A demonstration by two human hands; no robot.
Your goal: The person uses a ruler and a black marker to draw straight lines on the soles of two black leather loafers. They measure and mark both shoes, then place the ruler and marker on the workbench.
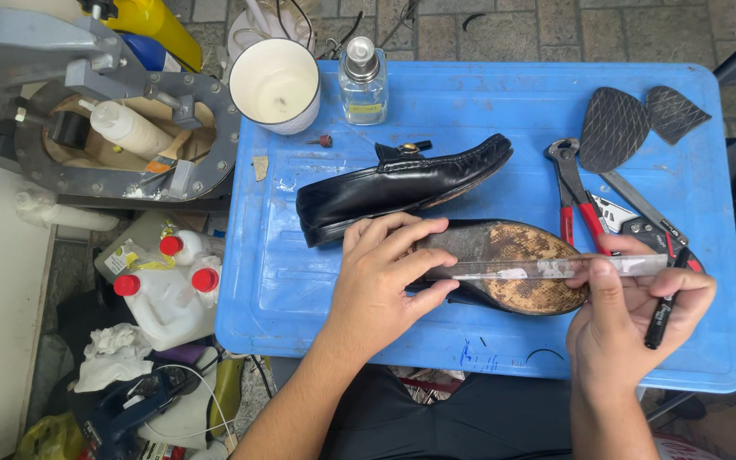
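1. An upturned black shoe (504,266) lies sole-up on the blue worktop (300,281), its worn, mottled brown sole facing the camera, toe toward the right.
2. The left hand (381,277) rests on the heel end of that shoe; its fingers (406,234) are spread and curled over the sole, thumb below, pinning the shoe down.
3. A clear plastic ruler (547,268) lies lengthwise across the sole, running from just beside the left fingertips to the right hand.
4. The right hand (632,319) pinches the right end of the ruler, thumb on top of it, just beyond the toe of the shoe.
5. The same hand also clasps a black marker (664,307) between its fingers, slanted, tip downward.
6. A second black loafer (402,183) stands upright just behind the upturned one, near the left fingers without touching them.
7. Red-handled pincers (577,192) lie behind the right hand, and two dark rubber sole pieces (632,123) farther back.
8. A white cup (276,83) and a glass bottle (362,81) stand at the rear of the worktop.
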